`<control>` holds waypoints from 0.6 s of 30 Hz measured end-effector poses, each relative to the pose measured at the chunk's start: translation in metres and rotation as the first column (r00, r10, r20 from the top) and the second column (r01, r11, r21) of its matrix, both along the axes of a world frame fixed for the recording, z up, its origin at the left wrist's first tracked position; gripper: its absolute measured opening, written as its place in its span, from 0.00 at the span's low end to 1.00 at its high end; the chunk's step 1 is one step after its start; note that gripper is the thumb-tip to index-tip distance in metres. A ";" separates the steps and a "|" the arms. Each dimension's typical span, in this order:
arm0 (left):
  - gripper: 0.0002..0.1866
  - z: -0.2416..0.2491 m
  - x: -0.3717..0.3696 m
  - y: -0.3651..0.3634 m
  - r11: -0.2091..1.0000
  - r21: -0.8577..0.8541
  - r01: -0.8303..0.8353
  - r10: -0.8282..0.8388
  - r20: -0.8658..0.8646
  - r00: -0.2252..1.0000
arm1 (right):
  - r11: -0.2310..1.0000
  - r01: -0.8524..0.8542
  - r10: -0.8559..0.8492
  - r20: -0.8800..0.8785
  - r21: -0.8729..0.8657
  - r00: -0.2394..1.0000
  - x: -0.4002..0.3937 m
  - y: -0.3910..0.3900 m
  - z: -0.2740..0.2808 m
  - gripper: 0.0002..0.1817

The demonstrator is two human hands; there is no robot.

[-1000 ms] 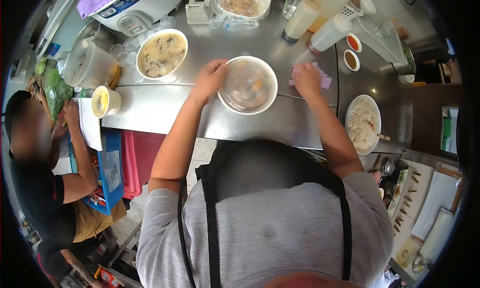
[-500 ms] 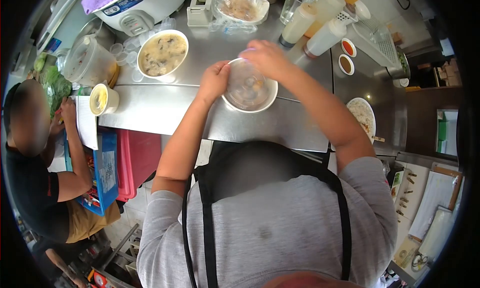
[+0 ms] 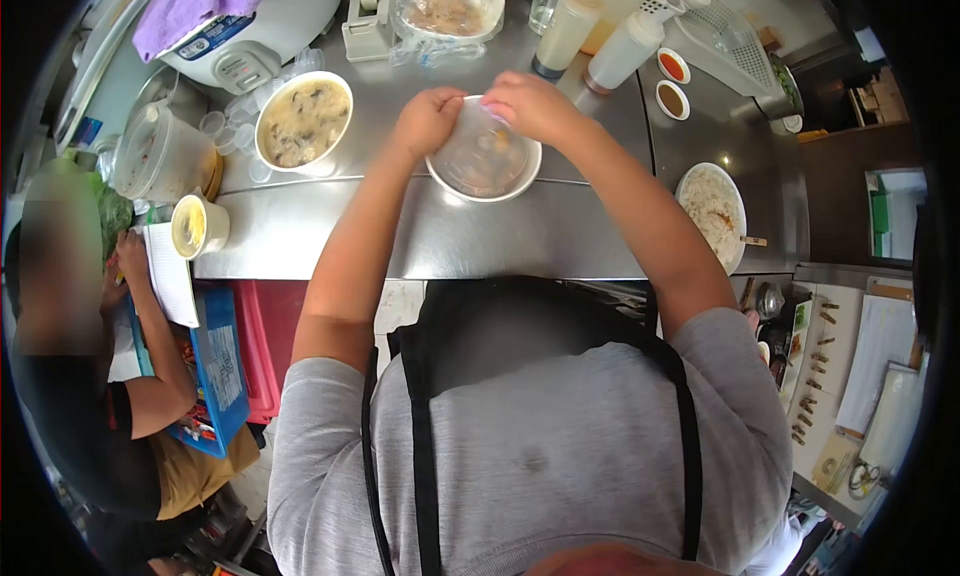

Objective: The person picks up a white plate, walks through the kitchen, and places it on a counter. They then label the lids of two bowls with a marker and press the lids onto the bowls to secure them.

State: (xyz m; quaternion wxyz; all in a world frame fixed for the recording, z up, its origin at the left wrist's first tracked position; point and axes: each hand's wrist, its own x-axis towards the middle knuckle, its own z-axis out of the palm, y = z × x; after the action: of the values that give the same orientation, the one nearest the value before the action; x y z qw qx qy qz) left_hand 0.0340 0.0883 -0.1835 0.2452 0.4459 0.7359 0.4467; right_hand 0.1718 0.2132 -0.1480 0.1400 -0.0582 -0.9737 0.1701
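My left hand (image 3: pixel 430 122) grips lidded bowl (image 3: pixel 482 168) edge; right hand (image 3: pixel 528 108) bunched round lilac cloth (image 3: pixel 491 107). Best: light wiping, bowl braced.

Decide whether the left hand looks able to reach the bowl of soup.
Probably yes: only bare counter lies between the left hand and the bowl of soup, though that hand holds the lidded bowl.

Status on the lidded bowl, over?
Left grip at left rim of lidded bowl. Right grip at far rim, holding something purple. Nothing visibly in the way; open bowl stands left.
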 end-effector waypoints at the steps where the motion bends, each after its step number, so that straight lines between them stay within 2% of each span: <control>1: 0.14 0.000 0.001 -0.001 0.998 -0.013 -0.055 0.054 -0.015 0.998 | 0.998 0.067 -0.067 0.003 -0.011 0.998 0.012 0.002 -0.002 0.07; 2: 0.14 0.000 0.004 -0.003 0.993 -0.029 -0.111 0.110 -0.026 0.994 | 0.991 0.132 -0.132 0.011 -0.025 0.991 0.023 -0.002 -0.003 0.08; 4: 0.14 0.002 0.008 -0.006 0.979 0.011 -0.203 0.203 -0.034 0.979 | 0.920 0.351 -0.355 0.005 -0.172 0.935 0.051 -0.031 -0.004 0.07; 6: 0.14 0.004 0.012 -0.009 0.963 0.034 -0.267 0.269 -0.045 0.962 | 0.841 0.455 -0.474 0.006 -0.293 0.881 0.067 -0.073 0.000 0.07; 8: 0.14 0.005 0.014 -0.011 0.956 0.041 -0.292 0.294 -0.066 0.954 | 0.886 0.222 -0.255 -0.027 -0.407 0.967 0.084 -0.091 0.003 0.07; 9: 0.13 -0.001 0.011 -0.013 0.962 0.066 -0.266 0.273 -0.140 0.952 | 0.883 0.113 -0.153 -0.051 -0.455 0.987 0.092 -0.092 0.002 0.07; 10: 0.13 -0.008 0.005 -0.015 0.969 0.089 -0.231 0.245 -0.213 0.946 | 0.902 0.208 -0.248 -0.060 -0.379 0.967 0.101 -0.078 -0.004 0.07; 12: 0.13 -0.009 0.003 -0.025 0.977 0.104 -0.184 0.207 -0.295 0.933 | 0.751 0.541 -0.618 -0.117 -0.378 0.777 0.120 -0.037 0.006 0.09; 14: 0.14 -0.002 0.010 -0.031 0.960 0.098 -0.263 0.258 0.058 0.964 | 0.632 0.761 -0.770 -0.231 -0.151 0.594 0.143 0.020 0.011 0.11; 15: 0.15 0.001 0.009 -0.034 0.949 0.077 -0.305 0.281 0.230 0.932 | 0.594 0.802 -0.786 -0.263 -0.068 0.560 0.155 0.049 0.005 0.13; 16: 0.15 -0.011 0.004 -0.033 0.948 0.100 -0.302 0.274 0.224 0.935 | 0.501 0.865 -0.858 -0.148 -0.030 0.492 0.164 0.070 -0.003 0.13; 18: 0.14 -0.028 -0.001 -0.029 0.946 0.130 -0.299 0.271 0.193 0.943 | 0.405 0.909 -0.904 0.193 0.097 0.382 0.170 0.089 -0.032 0.12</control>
State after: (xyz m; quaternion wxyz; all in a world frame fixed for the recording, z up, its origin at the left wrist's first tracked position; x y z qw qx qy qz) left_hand 0.0326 0.0593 -0.2116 0.2046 0.3120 0.7313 0.5709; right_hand 0.3416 0.3020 -0.1801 0.1036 -0.5995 -0.7904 0.0710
